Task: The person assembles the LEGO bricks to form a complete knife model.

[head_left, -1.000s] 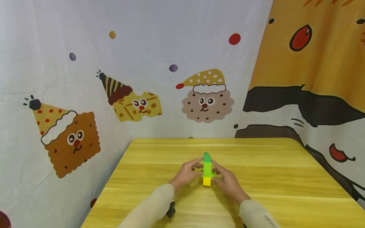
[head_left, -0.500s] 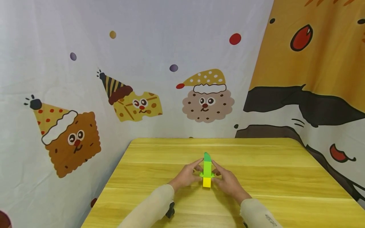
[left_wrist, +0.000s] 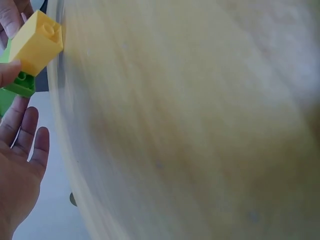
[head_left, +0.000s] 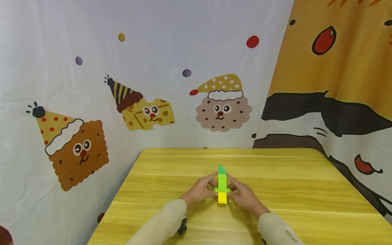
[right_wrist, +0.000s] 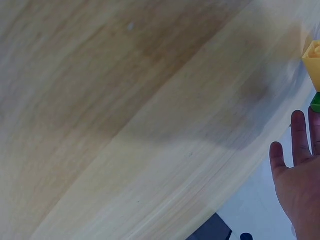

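A stack of toy building bricks (head_left: 222,182) is held up between both hands in the head view. It has a dark green curved tip (head_left: 221,170), a light green middle with a plate jutting out on both sides, and a yellow brick (head_left: 222,198) at the bottom. My left hand (head_left: 200,189) grips its left side with fingertips and thumb. From the right, my right hand (head_left: 244,195) does the same. In the left wrist view the yellow brick (left_wrist: 37,42) shows its hollow underside. The right wrist view catches only part of the yellow brick (right_wrist: 313,62) and my right fingers (right_wrist: 300,137).
A wood-grain table (head_left: 171,163) lies beneath the hands. Behind it hangs a white cloth (head_left: 171,41) printed with cartoon food figures. A black device (head_left: 182,227) sits at the left cuff.
Both hands have brought the brick stack slightly down and towards me in the head view. More of the yellow brick and the side plate now shows. The grip stays alike.
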